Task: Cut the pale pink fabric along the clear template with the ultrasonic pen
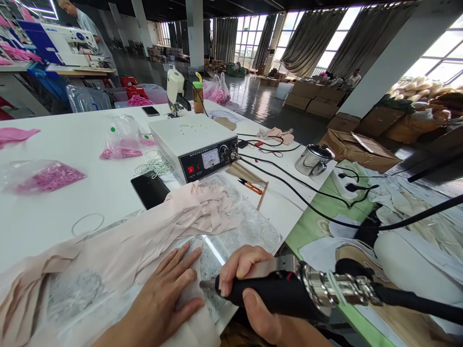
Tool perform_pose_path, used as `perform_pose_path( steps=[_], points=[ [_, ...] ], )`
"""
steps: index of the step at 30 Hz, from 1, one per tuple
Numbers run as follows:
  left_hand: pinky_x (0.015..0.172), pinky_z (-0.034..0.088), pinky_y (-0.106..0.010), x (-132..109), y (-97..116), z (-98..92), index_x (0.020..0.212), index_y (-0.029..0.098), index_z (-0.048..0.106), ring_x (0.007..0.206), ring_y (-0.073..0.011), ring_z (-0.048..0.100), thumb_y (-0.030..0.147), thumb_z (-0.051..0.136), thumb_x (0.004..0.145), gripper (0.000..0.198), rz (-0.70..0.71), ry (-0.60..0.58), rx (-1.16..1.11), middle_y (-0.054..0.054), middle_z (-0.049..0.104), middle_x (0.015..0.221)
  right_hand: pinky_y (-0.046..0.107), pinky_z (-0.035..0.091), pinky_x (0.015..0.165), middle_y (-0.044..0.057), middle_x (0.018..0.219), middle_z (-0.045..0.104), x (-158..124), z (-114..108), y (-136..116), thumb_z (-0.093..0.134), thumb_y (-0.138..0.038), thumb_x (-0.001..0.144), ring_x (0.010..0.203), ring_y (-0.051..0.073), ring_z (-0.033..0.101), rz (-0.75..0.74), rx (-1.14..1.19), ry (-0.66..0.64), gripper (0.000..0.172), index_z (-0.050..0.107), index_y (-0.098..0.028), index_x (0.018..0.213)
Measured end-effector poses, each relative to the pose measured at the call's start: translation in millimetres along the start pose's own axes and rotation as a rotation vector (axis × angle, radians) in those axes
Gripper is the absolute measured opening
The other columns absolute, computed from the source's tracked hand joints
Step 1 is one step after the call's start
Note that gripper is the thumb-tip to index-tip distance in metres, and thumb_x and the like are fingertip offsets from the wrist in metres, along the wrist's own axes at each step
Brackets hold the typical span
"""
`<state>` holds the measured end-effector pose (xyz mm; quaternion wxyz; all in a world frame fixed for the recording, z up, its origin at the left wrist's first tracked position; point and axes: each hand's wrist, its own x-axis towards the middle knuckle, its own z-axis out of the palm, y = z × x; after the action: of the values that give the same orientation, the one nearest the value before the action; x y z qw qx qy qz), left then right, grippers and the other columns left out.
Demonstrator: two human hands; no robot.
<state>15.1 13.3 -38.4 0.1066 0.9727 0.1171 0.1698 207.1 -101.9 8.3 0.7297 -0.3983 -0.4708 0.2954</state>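
Note:
My left hand lies flat, fingers stretched, pressing a strip of pale pink fabric onto a clear, patterned sheet. In my right hand is a black handheld ultrasonic cutter, its fingers wrapped round the body. The cutter's metal tip points left, at the strip's edge beside my left thumb; whether it touches cannot be made out. A thick black cable runs from the cutter's rear to the right. Beyond my hands, a long heap of pale pink fabric strips stretches across the sheet.
Behind the fabric stand a control box and a black phone. Orange thread snips lie right of the box, near a steel mug. Black cables cross the table's right side. A person stands by a sewing machine.

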Motion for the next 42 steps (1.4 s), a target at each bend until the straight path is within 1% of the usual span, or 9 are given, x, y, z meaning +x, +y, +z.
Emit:
perform_pose_path(
  steps=[6, 10, 16, 20, 24, 29, 32, 37, 42],
  points=[
    [0.113, 0.044, -0.053, 0, 2, 1.0, 0.096, 0.024, 0.059, 0.147, -0.0327, 0.037, 0.039, 0.063, 0.095, 0.015, -0.055, -0.012, -0.022, -0.008, 0.050, 0.153, 0.034, 0.053, 0.057, 0.002, 0.079, 0.065, 7, 0, 0, 0.062, -0.038, 0.092, 0.060, 0.016, 0.060, -0.071, 0.053, 0.008, 0.015, 0.055, -0.027, 0.101],
    [0.114, 0.043, -0.050, -3, -2, 4.4, 0.097, 0.024, 0.060, 0.147, -0.0320, 0.037, 0.038, 0.064, 0.094, 0.015, -0.027, 0.000, -0.040, -0.008, 0.049, 0.154, 0.034, 0.052, 0.059, 0.002, 0.082, 0.063, 6, -1, 10, 0.059, -0.039, 0.093, 0.062, 0.017, 0.059, -0.099, 0.123, 0.059, 0.016, 0.055, -0.028, 0.104],
    [0.112, 0.045, -0.050, -4, -2, 5.8, 0.097, 0.024, 0.059, 0.147, -0.0321, 0.036, 0.040, 0.064, 0.095, 0.017, -0.020, 0.004, -0.011, -0.007, 0.047, 0.154, 0.033, 0.052, 0.060, 0.001, 0.085, 0.064, 7, 1, 19, 0.059, -0.040, 0.094, 0.063, 0.016, 0.062, -0.088, 0.125, 0.034, 0.019, 0.053, -0.028, 0.106],
    [0.112, 0.046, -0.052, -3, -1, 5.5, 0.094, 0.024, 0.058, 0.147, -0.0326, 0.036, 0.041, 0.062, 0.096, 0.017, -0.035, 0.006, 0.010, -0.007, 0.048, 0.154, 0.032, 0.052, 0.060, 0.001, 0.085, 0.064, 9, 1, 17, 0.059, -0.040, 0.094, 0.063, 0.015, 0.062, -0.077, 0.111, 0.020, 0.017, 0.052, -0.028, 0.104],
    [0.112, 0.046, -0.049, -2, -1, 3.3, 0.095, 0.024, 0.061, 0.146, -0.0327, 0.038, 0.039, 0.065, 0.094, 0.016, -0.005, 0.004, -0.008, -0.007, 0.048, 0.154, 0.033, 0.053, 0.057, 0.001, 0.083, 0.065, 11, 0, 11, 0.061, -0.040, 0.093, 0.060, 0.015, 0.062, -0.046, 0.035, -0.001, 0.016, 0.052, -0.028, 0.097],
    [0.114, 0.043, -0.051, -1, 3, 0.3, 0.093, 0.024, 0.060, 0.145, -0.0324, 0.039, 0.039, 0.066, 0.093, 0.016, -0.089, -0.018, -0.023, -0.007, 0.050, 0.152, 0.035, 0.054, 0.056, 0.001, 0.078, 0.064, 13, 0, 15, 0.060, -0.047, 0.092, 0.059, 0.017, 0.061, -0.062, 0.030, 0.054, 0.021, 0.053, -0.027, 0.097],
    [0.114, 0.044, -0.049, 0, 2, -1.3, 0.093, 0.024, 0.061, 0.146, -0.0320, 0.039, 0.039, 0.067, 0.092, 0.016, -0.059, -0.024, -0.017, -0.007, 0.050, 0.152, 0.035, 0.055, 0.058, 0.002, 0.081, 0.064, 14, 1, 23, 0.059, -0.046, 0.092, 0.060, 0.016, 0.061, -0.086, 0.076, 0.094, 0.022, 0.053, -0.026, 0.099],
    [0.112, 0.047, -0.045, 1, -2, -3.9, 0.095, 0.024, 0.062, 0.146, -0.0308, 0.038, 0.040, 0.067, 0.092, 0.017, 0.008, -0.025, 0.022, -0.005, 0.050, 0.152, 0.035, 0.056, 0.059, 0.003, 0.086, 0.065, 15, 1, 30, 0.060, -0.044, 0.091, 0.060, 0.015, 0.062, -0.095, 0.107, 0.090, 0.022, 0.053, -0.026, 0.101],
    [0.110, 0.049, -0.047, 2, -3, -4.4, 0.094, 0.024, 0.062, 0.145, -0.0325, 0.040, 0.041, 0.067, 0.092, 0.018, 0.015, -0.030, 0.042, -0.007, 0.051, 0.152, 0.035, 0.056, 0.060, 0.002, 0.082, 0.065, 16, -1, 29, 0.063, -0.042, 0.090, 0.061, 0.016, 0.062, -0.082, 0.075, 0.075, 0.021, 0.054, -0.025, 0.097]
  ],
)
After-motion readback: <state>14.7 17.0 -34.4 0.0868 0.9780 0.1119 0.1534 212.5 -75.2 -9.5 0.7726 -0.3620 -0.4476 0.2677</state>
